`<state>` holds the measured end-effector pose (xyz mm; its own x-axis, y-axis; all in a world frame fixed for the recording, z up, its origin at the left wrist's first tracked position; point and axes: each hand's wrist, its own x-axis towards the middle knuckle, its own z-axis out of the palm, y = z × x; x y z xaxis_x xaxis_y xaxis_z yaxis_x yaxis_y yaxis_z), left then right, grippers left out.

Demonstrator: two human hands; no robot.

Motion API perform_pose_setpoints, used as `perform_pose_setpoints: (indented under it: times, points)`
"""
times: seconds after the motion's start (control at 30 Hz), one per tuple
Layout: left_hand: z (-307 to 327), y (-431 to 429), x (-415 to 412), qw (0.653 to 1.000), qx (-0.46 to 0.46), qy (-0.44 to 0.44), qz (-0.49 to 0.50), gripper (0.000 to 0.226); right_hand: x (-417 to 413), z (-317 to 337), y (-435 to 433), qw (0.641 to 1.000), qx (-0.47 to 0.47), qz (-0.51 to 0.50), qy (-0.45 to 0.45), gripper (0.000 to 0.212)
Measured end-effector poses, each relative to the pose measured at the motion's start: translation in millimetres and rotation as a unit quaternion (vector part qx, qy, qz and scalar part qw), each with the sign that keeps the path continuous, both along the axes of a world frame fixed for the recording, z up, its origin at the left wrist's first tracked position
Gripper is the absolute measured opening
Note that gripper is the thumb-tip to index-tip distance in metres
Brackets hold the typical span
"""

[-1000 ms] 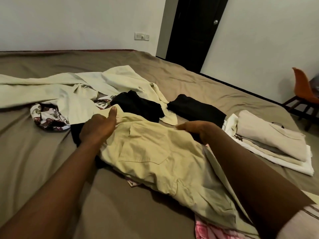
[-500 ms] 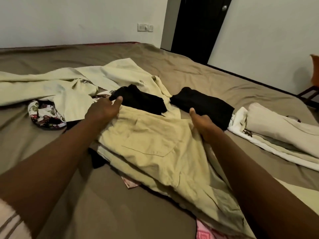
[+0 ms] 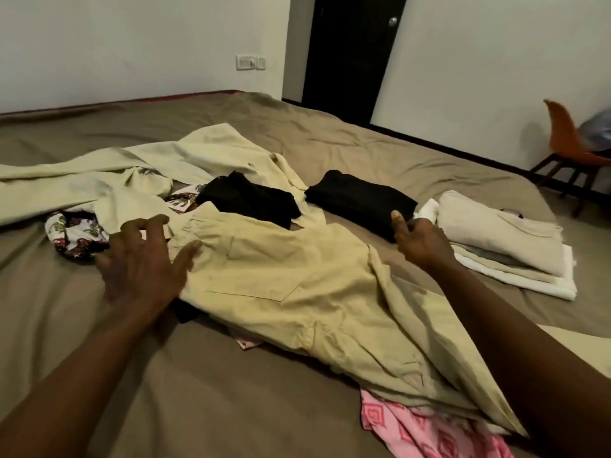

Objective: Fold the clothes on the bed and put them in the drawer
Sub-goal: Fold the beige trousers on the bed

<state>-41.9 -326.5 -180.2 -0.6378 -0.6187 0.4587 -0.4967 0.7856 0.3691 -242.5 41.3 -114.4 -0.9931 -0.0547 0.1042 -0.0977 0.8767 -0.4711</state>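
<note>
Khaki trousers (image 3: pixel 281 279): laid flat on bed (image 3: pixel 99 358), left of folded pale stack (image 3: pixel 502 239); left hand (image 3: pixel 142 259) and right hand (image 3: pixel 420 239) have just released the waistband, fingers wide and empty, so folding likely follows.

The trousers (image 3: pixel 297 276) lie across the middle of the bed (image 3: pixel 99 325), running toward its near right corner. Under their near end a cloth (image 3: pixel 413 428) sticks out at the near edge. Just behind the trousers lies a crumpled garment (image 3: pixel 248 200), and to the right of it, apart, a folded garment (image 3: pixel 360 203). A large garment (image 3: pixel 115 180) is spread behind toward the left edge, with a small bundled garment (image 3: pixel 72 233) before it. A stack of folded clothes (image 3: pixel 502 246) sits near the right edge. A chair (image 3: pixel 572 150) stands beyond that edge.
</note>
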Motion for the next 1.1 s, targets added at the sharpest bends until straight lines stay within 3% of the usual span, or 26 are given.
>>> perform_pose_setpoints:
  times: [0.13, 0.2, 0.27, 0.33, 0.4, 0.43, 0.47, 0.53, 0.6, 0.67, 0.7, 0.77, 0.83, 0.9, 1.0, 1.1]
  points:
    - [13.9, 78.3, -20.3, 0.975, 0.001, 0.067, -0.21, 0.052, 46.8, 3.0, 6.3, 0.985, -0.021, 0.093, -0.147, 0.064]
    - [6.4, 120.4, -26.8, 0.954, -0.007, 0.02, -0.3, 0.056, 62.1, -15.4, 9.0, 0.978, 0.055, 0.129, -0.156, 0.042]
    - [-14.9, 146.0, -25.6, 0.936, -0.009, -0.08, -0.344, 0.074, 62.6, -25.3, 12.8, 0.984, 0.053, 0.122, -0.117, 0.022]
    - [-36.8, 152.0, -20.7, 0.924, 0.008, -0.164, -0.346, 0.097, 54.7, -12.3, 24.0, 0.98, -0.123, 0.033, -0.15, 0.018]
    - [-48.9, 149.3, -19.2, 0.924, 0.028, -0.167, -0.343, 0.103, 41.4, 6.8, 38.8, 0.918, -0.329, -0.059, -0.211, 0.025]
    - [-50.3, 148.8, -19.5, 0.925, 0.032, -0.154, -0.345, 0.101, 31.6, 10.7, 46.7, 0.907, -0.36, -0.081, -0.203, 0.028]
    - [-50.3, 148.3, -19.4, 0.926, 0.036, -0.147, -0.347, 0.1, 23.1, 11.3, 51.6, 0.931, -0.317, -0.09, -0.156, 0.028]
    - [-51.4, 149.1, -19.4, 0.924, 0.042, -0.153, -0.348, 0.1, 13.3, 3.9, 56.0, 0.991, -0.115, -0.063, -0.043, 0.03]
    - [-51.3, 150.5, -19.2, 0.929, 0.033, -0.157, -0.334, 0.093, 10.5, -4.1, 49.5, 0.999, 0.021, -0.041, -0.023, 0.052]
    - [-48.2, 152.7, -19.1, 0.937, 0.023, -0.133, -0.323, 0.079, 1.3, -11.1, 37.2, 0.997, 0.033, -0.016, -0.067, 0.085]
    - [-44.7, 155.9, -17.9, 0.939, 0.004, -0.105, -0.328, 0.074, -2.3, -13.4, 29.2, 0.995, 0.045, 0.004, -0.093, 0.089]
    - [-37.6, 165.7, -15.3, 0.919, -0.052, -0.059, -0.386, 0.07, -7.6, -17.6, 15.5, 0.985, 0.064, 0.057, -0.149, 0.069]
    - [-36.6, 178.1, -15.3, 0.874, -0.108, -0.081, -0.467, 0.077, -10.1, -25.0, 10.0, 0.98, 0.069, 0.081, -0.167, 0.045]
    - [-41.8, 188.3, -16.9, 0.839, -0.143, -0.134, -0.507, 0.078, -17.8, -35.3, 13.2, 0.992, 0.009, 0.032, -0.124, 0.03]
    - [-47.7, 191.5, -17.0, 0.833, -0.147, -0.155, -0.51, 0.074, -16.9, -46.4, 11.7, 0.993, 0.095, -0.071, 0.001, 0.031]
    - [-47.0, 190.4, -14.7, 0.834, -0.152, -0.153, -0.508, 0.079, 1.9, -51.7, -10.6, 0.984, -0.008, 0.088, 0.153, 0.032]
